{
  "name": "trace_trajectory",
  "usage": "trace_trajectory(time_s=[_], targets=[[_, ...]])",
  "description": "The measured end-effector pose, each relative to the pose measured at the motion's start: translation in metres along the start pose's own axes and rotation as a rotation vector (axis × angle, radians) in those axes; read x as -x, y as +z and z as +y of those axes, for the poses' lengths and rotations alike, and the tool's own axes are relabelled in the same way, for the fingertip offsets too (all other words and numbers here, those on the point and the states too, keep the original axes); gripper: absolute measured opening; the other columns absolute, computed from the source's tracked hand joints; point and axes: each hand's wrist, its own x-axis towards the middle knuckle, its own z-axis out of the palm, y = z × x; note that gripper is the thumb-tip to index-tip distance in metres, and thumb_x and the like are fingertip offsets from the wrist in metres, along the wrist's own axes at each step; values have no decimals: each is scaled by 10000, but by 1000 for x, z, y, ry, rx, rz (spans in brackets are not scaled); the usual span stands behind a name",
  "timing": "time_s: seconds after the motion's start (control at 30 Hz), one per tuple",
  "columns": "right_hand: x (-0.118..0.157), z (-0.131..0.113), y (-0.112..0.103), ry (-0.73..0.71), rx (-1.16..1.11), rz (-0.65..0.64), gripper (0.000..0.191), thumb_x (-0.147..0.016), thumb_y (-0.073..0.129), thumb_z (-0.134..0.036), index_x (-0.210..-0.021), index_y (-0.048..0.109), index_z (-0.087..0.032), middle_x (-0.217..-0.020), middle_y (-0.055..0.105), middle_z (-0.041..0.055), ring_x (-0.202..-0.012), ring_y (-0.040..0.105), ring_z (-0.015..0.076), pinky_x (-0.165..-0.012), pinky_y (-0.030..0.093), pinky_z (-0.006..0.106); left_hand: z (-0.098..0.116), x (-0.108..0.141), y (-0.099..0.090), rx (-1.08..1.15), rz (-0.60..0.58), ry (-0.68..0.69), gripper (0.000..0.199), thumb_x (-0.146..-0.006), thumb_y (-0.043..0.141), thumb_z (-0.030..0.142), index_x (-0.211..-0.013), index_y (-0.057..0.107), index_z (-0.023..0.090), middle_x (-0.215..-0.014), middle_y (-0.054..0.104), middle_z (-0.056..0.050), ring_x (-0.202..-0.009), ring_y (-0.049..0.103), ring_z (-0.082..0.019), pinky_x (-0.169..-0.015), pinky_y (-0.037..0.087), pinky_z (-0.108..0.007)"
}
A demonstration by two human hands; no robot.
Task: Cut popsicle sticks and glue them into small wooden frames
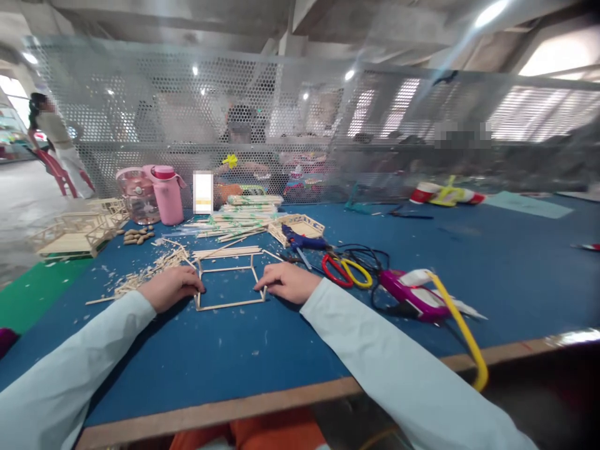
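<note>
Hands: apart, one at each end of the frame. Left hand (172, 289) closed on the frame's left side, fingertips near its front corner; right hand (293, 282) pinching the right side.
Frame: open stick frame (232, 305), on the blue surface (225, 356), between the two hands; short uprights at corners.
Just behind frame: row of loose sticks (227, 252).
Left of frame: heap of scraps (152, 270), just beyond left hand; one long stick (100, 301) further out.
Behind frame, left: small brown pieces (135, 236), pink bottle (169, 200), clear jug (140, 199) beside it.
Behind frame, middle: bundled sticks (250, 211), piled.
Behind frame, right: stick tray (294, 232), blue glue gun (302, 240) at its front edge.
Right of frame: scissors (338, 272), red and yellow handles; black cable (363, 253); purple tool (412, 297); yellow strip (462, 325) from the tool past the surface edge.
Far left of frame: stick models (75, 236), green mat (40, 287).
Far right, behind frame: red cup (422, 192), pale green sheet (529, 204).
Backdrop beyond frame: mesh screen (164, 94), person behind it, blurred; another person (56, 140) far left.
</note>
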Motion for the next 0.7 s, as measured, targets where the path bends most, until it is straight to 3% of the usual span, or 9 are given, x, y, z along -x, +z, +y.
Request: trace_trajectory(time_s=[0.13, 0.3, 0.4, 0.57, 0.7], targets=[[1, -1, -1, 0, -24, 17, 295, -692, 505, -27, -870, 704, -153, -771, 608, 43, -722, 562, 131, -704, 430, 233, 12, 0, -1, -19, 27, 64, 244, -814, 445, 238, -730, 667, 185, -813, 570, -40, -773, 529, -136, -708, 417, -226], [3, 1, -2, 125, -209, 27, 304, -671, 510, -36, -917, 658, -135, -737, 602, 15, -643, 545, 104, -628, 427, 212, 25, 2, -4, -22, 76, 69, 271, -843, 416, 248, -745, 658, 175, -1026, 556, -70, -857, 542, -149, -787, 421, -259], [2, 5, 0, 205, -367, 28, 361, -653, 522, -54, -1000, 584, -131, -623, 542, -42, -550, 489, 81, -551, 396, 191, 23, 3, 0, -18, 59, 68, 270, -852, 412, 258, -783, 665, 196, -980, 592, -61, -849, 567, -147, -767, 431, -247], [2, 7, -1, 231, -423, 44, 347, -556, 516, -4, -875, 562, -134, -601, 497, -66, -509, 425, 58, -499, 345, 173, 15, 4, 7, 20, 82, 80, 273, -865, 404, 267, -835, 666, 195, -873, 640, -57, -803, 590, -136, -735, 437, -224], [3, 4, -4, 230, -443, 44, 320, -533, 501, 5, -818, 560, -128, -634, 518, -50, -549, 460, 63, -520, 367, 170, 13, 5, 8, 27, 59, 66, 251, -851, 437, 288, -867, 668, 192, -838, 655, -55, -781, 595, -140, -717, 441, -225]])
